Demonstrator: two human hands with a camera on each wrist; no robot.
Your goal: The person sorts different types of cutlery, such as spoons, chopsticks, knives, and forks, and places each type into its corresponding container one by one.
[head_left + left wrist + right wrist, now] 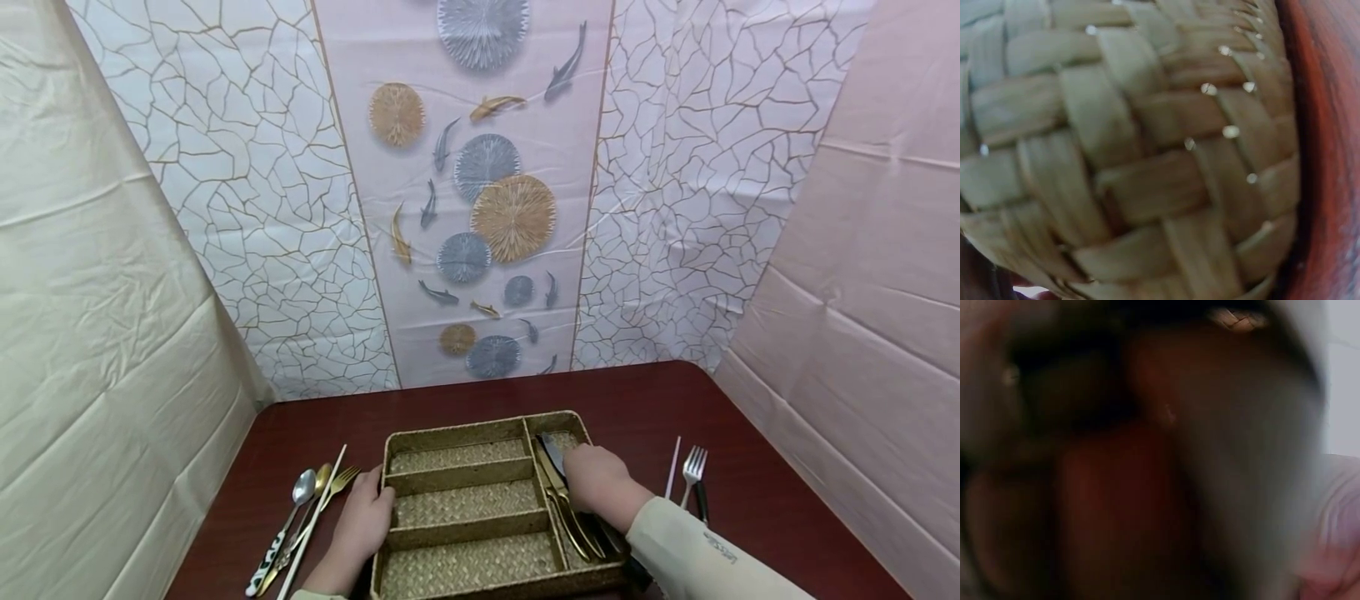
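Tray (pixel 465 477), woven, sits on the table (pixel 322 425), likely light and springy; hold its rim (pixel 386 456), where the left hand (pixel 363 512) rests. The right hand (pixel 597 483) is over a probably slick knife (pixel 553 453) in the right compartment (pixel 575 437); whether either hand's fingers are clamped, I cannot tell.

Cannot make out the hidden fingertips of the right hand (pixel 597 482), the tiny lettering (pixel 722 547) on its sleeve (pixel 701 567), the cropped lower end of the white chopstick (pixel 315 515) at left, or most shapes in the right wrist view's dark blur.
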